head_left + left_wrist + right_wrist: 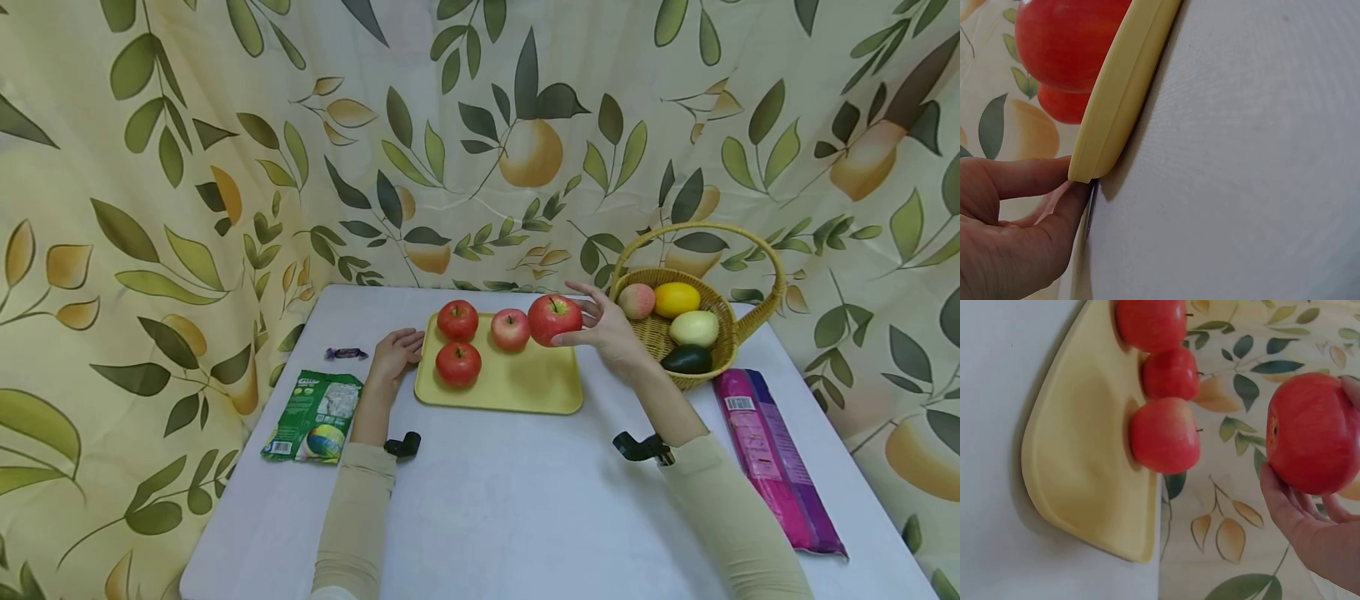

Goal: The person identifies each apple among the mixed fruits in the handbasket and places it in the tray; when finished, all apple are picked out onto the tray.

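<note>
My right hand point(613, 336) grips a red apple point(555, 320) above the right end of a yellow tray point(517, 392). In the right wrist view, the held apple point(1313, 433) is up off the tray, with fingers curled about it. Three more red apples stand on the tray: one at the back left point(457, 320), one in front of it point(458, 364), and a paler one point(510, 330) near the middle. My left hand point(396, 354) is at the tray's left edge; the left wrist view shows thumb and finger pinching the rim point(1100, 137).
A wicker basket point(723, 367) at the back right holds a peach, a lemon, a pale green fruit and a dark green one. A pink-purple packet point(776, 467) lies in front of it. Left of the tray are a green packet point(315, 417) and a wrapped candy point(346, 353).
</note>
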A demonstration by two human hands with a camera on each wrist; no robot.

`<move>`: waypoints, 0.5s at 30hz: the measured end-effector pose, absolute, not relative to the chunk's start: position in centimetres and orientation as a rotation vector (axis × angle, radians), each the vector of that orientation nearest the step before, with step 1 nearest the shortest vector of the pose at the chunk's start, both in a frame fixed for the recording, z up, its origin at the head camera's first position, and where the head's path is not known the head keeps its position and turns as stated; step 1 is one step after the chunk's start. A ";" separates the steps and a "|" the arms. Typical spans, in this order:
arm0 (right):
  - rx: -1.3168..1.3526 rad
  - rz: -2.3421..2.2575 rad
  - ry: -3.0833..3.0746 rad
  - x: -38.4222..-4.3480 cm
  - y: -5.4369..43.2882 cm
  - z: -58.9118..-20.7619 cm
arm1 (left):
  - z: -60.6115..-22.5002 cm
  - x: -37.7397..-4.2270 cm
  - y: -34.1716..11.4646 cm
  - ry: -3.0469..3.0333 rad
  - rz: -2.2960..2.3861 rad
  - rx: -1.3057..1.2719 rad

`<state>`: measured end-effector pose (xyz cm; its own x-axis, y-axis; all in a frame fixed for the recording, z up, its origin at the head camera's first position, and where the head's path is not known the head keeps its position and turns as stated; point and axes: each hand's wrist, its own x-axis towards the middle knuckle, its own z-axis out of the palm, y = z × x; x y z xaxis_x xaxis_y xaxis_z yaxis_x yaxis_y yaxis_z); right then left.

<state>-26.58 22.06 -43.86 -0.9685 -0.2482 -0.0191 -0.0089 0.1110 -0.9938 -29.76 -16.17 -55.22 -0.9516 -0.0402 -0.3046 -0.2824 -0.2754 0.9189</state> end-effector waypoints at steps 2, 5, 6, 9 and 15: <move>-0.254 -1.960 2.193 -26.6 21.7 -44.1 | -55.3 -29.8 -16.2 1.789 2.357 -0.403; -0.253 -1.952 2.187 -26.5 21.3 -44.5 | -55.4 -29.8 -16.3 1.791 2.353 -0.408; -0.256 -1.954 2.178 -26.5 21.1 -44.7 | -55.5 -29.8 -16.4 1.791 2.353 -0.406; -0.268 -1.949 2.168 -26.3 20.6 -45.1 | -55.5 -29.8 -16.4 1.793 2.356 -0.404; -0.296 -1.942 2.144 -26.3 19.7 -46.4 | -55.6 -30.0 -16.3 1.801 2.350 -0.399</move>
<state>-26.26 19.67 -46.44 -0.9523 -0.3028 -0.0365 0.0065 0.0995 -0.9950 -29.95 -16.32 -55.59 -0.9527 -0.0395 -0.3012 -0.2806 -0.2655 0.9224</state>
